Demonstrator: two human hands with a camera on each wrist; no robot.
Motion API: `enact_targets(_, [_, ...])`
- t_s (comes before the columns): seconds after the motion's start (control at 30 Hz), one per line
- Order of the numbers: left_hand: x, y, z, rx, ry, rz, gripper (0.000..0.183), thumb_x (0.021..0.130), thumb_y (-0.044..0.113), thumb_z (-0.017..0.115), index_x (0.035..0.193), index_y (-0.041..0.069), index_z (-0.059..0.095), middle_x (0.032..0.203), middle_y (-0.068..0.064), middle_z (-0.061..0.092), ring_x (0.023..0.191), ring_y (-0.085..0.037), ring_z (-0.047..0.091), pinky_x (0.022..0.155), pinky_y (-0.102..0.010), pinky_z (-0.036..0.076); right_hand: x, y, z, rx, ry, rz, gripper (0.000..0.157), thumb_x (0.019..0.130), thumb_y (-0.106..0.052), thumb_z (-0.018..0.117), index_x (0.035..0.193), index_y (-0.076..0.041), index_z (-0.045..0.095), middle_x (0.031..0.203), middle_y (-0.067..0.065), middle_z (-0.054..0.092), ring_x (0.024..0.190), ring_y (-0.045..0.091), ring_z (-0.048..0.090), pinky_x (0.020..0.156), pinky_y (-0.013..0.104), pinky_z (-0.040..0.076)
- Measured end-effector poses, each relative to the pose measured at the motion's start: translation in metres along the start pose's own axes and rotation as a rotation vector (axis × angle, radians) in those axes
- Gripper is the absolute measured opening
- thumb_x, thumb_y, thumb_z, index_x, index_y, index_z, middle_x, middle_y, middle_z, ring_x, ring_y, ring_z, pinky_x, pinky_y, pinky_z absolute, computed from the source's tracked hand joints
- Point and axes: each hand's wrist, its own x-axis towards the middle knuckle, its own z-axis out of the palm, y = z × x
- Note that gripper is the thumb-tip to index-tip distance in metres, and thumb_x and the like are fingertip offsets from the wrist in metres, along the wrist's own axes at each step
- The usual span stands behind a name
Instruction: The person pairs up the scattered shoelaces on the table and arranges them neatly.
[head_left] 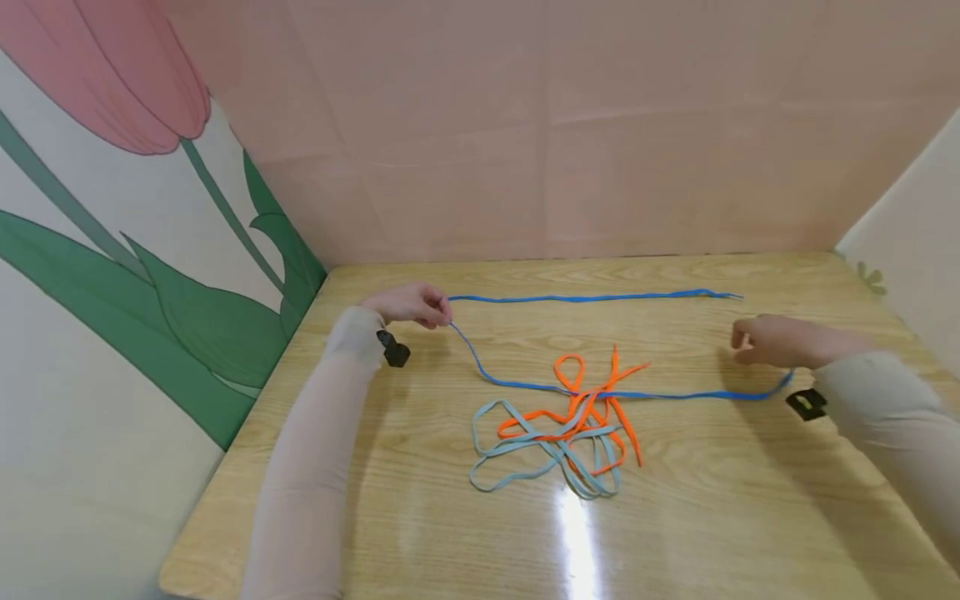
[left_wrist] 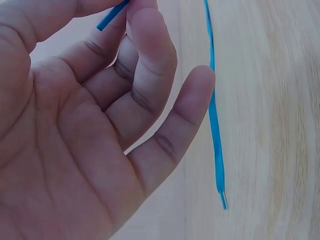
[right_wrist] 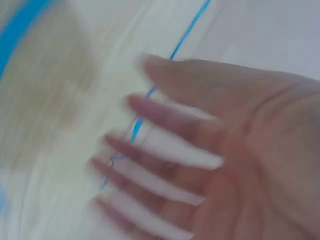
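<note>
My left hand (head_left: 411,303) pinches one end of a blue shoelace (head_left: 517,384) between thumb and fingertips, the lace's short tip (left_wrist: 112,17) poking out in the left wrist view. From there the lace slopes down to the table and runs rightward over a heap of laces. Its right part curves up behind my right wrist. My right hand (head_left: 787,337) hovers above the table's right side, fingers spread and blurred in the right wrist view, with nothing held. A second blue shoelace (head_left: 577,298) lies nearly straight along the back, its left end beside my left hand.
An orange shoelace (head_left: 628,429) and a pale grey-blue shoelace (head_left: 517,477) lie loosely looped together mid-table, crossed by the front blue lace. The wooden table (head_left: 450,542) meets a pink wall covering (head_left: 480,167) at the back. A tulip-patterned panel (head_left: 135,250) stands at left.
</note>
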Motion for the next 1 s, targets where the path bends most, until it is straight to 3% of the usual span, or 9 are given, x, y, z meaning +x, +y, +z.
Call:
enact_targets(0.13, [0.002,0.006,0.003,0.007,-0.007,0.012,0.019,0.096,0.016,0.059,0.103,-0.001,0.061,0.104,-0.013,0.061,0.111,-0.039,0.053,0.101,-0.05,0.045,0.022,-0.057,0.012,0.06,0.112,-0.202,0.007,0.09,-0.003,0.063,0.094,-0.008,0.065,0.092,0.002,0.067,0.087,0.019,0.064,0.073,0.037,0.053])
enact_targets(0.3, [0.005,0.012,0.008,0.021,-0.011,0.021,0.02,0.095,0.016,0.06,0.103,-0.003,0.061,0.103,-0.013,0.061,0.099,-0.025,0.058,0.101,-0.05,0.045,0.042,-0.093,0.04,0.108,0.108,-0.321,0.014,0.092,-0.002,0.061,0.09,-0.015,0.066,0.088,-0.007,0.065,0.08,0.006,0.057,0.07,0.027,0.051])
enact_targets(0.4, [0.007,0.016,0.011,0.021,-0.013,0.022,0.013,0.094,0.015,0.061,0.099,0.003,0.062,0.101,-0.011,0.061,0.09,-0.016,0.056,0.1,-0.051,0.045,0.049,-0.1,0.053,0.144,0.076,-0.349,0.013,0.093,-0.005,0.061,0.088,-0.016,0.064,0.084,-0.009,0.062,0.075,0.004,0.053,0.067,0.025,0.048])
enact_targets(0.57, [0.011,0.017,0.012,0.012,-0.011,0.02,0.009,0.094,0.012,0.061,0.096,0.004,0.063,0.091,0.001,0.061,0.085,-0.015,0.054,0.097,-0.047,0.048,0.056,-0.101,0.064,0.199,0.033,-0.367,0.012,0.094,-0.011,0.062,0.086,-0.019,0.06,0.076,-0.012,0.057,0.066,0.0,0.046,0.062,0.021,0.042])
enact_targets(0.67, [0.011,0.017,0.013,0.006,-0.011,0.019,0.01,0.094,0.012,0.061,0.097,0.002,0.062,0.095,-0.003,0.062,0.09,-0.02,0.056,0.096,-0.045,0.048,0.058,-0.101,0.066,0.222,0.018,-0.392,0.01,0.093,-0.017,0.065,0.085,-0.02,0.06,0.073,-0.014,0.053,0.063,-0.001,0.044,0.06,0.02,0.041])
enact_targets(0.87, [0.013,0.018,0.013,-0.027,-0.021,0.013,0.008,0.094,0.011,0.061,0.095,0.003,0.062,0.108,-0.021,0.059,0.103,-0.036,0.054,0.102,-0.053,0.043,0.06,-0.105,0.065,0.255,-0.049,-0.376,0.014,0.094,-0.029,0.064,0.082,-0.023,0.06,0.072,-0.014,0.053,0.064,0.0,0.046,0.061,0.021,0.04])
enact_targets(1.0, [0.014,0.017,0.013,-0.023,-0.025,0.017,0.008,0.094,0.011,0.061,0.095,0.004,0.062,0.1,-0.013,0.061,0.094,-0.026,0.056,0.101,-0.053,0.044,0.059,-0.11,0.064,0.243,-0.059,-0.356,0.014,0.094,-0.027,0.064,0.082,-0.022,0.059,0.072,-0.013,0.054,0.065,0.002,0.046,0.061,0.021,0.039])
